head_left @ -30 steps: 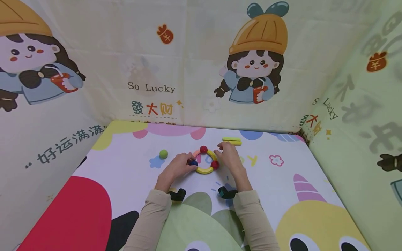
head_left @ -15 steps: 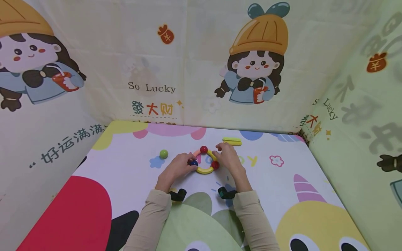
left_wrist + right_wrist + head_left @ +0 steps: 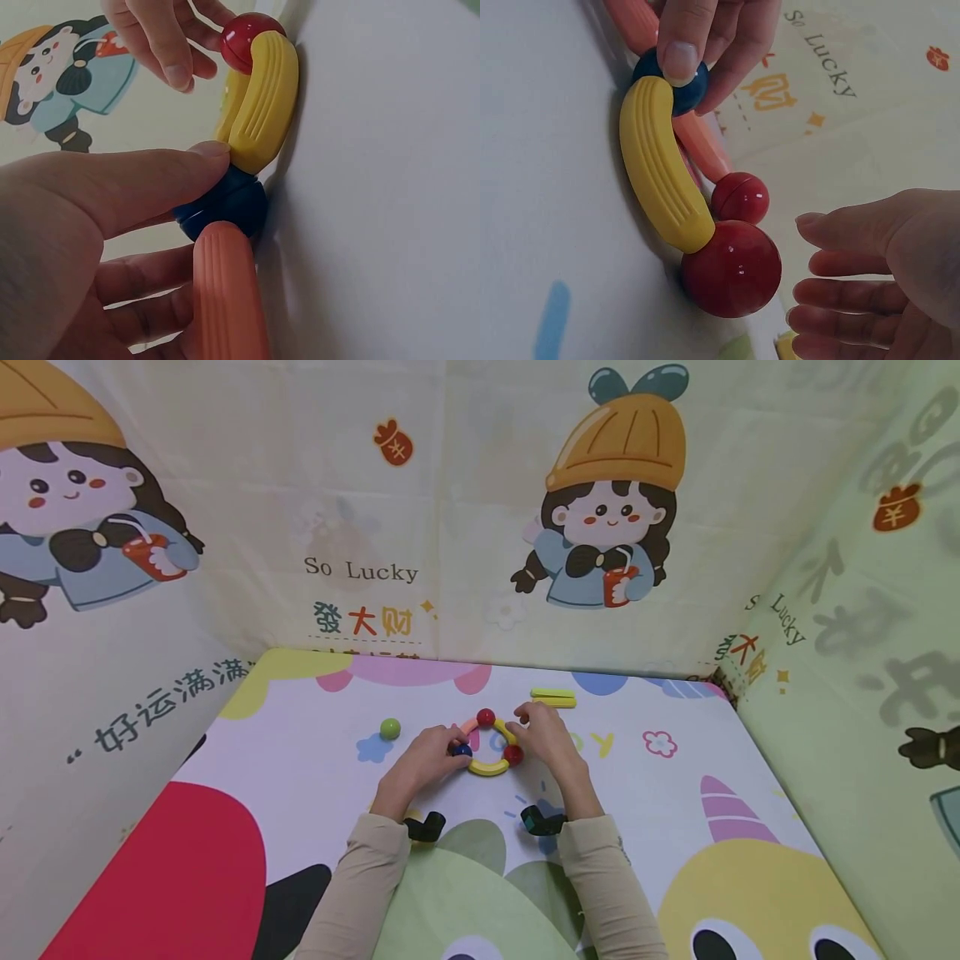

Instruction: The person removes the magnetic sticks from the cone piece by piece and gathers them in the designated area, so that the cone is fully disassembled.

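A ring of curved rods and balls lies flat on the table in the head view. My left hand (image 3: 426, 757) pinches its blue ball (image 3: 229, 206) between thumb and fingers. From that ball a pink rod (image 3: 229, 292) runs one way and a ribbed yellow rod (image 3: 660, 165) the other, up to a red ball (image 3: 733, 268). Another red ball (image 3: 486, 717) sits at the far side, joined to a second yellow rod (image 3: 506, 729). Beside this rod my right hand (image 3: 547, 739) hovers with loosely bent fingers; the right wrist view shows them holding nothing.
A loose green ball (image 3: 390, 728) lies left of the ring. Two yellow sticks (image 3: 553, 702), one greenish, lie side by side beyond my right hand. Printed cloth walls (image 3: 465, 527) enclose the patterned table (image 3: 630, 793) at the back and sides.
My right hand has shifted slightly left, closer to the ring's far yellow rod. The left hand keeps its pinch on the blue ball, and the ring stays in place.
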### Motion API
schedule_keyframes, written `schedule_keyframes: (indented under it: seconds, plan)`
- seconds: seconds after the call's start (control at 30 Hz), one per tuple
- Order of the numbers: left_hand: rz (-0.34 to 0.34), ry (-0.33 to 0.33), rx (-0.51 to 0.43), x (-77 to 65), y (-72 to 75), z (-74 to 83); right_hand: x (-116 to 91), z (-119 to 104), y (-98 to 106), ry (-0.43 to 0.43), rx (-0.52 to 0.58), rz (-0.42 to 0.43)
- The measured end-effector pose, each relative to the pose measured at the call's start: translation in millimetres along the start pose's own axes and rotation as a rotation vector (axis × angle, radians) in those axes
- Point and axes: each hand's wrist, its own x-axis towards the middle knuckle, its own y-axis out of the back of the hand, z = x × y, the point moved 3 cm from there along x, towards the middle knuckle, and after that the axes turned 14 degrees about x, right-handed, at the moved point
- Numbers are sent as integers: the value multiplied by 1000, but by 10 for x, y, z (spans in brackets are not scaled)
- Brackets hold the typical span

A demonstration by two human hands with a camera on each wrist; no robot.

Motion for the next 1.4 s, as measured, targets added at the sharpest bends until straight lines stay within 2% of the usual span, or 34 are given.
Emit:
schedule_keyframes:
  seconds: [0.83, 1.07, 1.4]
  plan:
    - [44, 1, 13, 19, -18, 6, -77, -71, 8, 14, 18, -42]
    - [59, 27, -1, 11, -15, 21, -112, -124, 4, 42, -11, -66]
    - [60, 55, -13, 6, -41, 30, -179, -225, -63, 53, -16, -158]
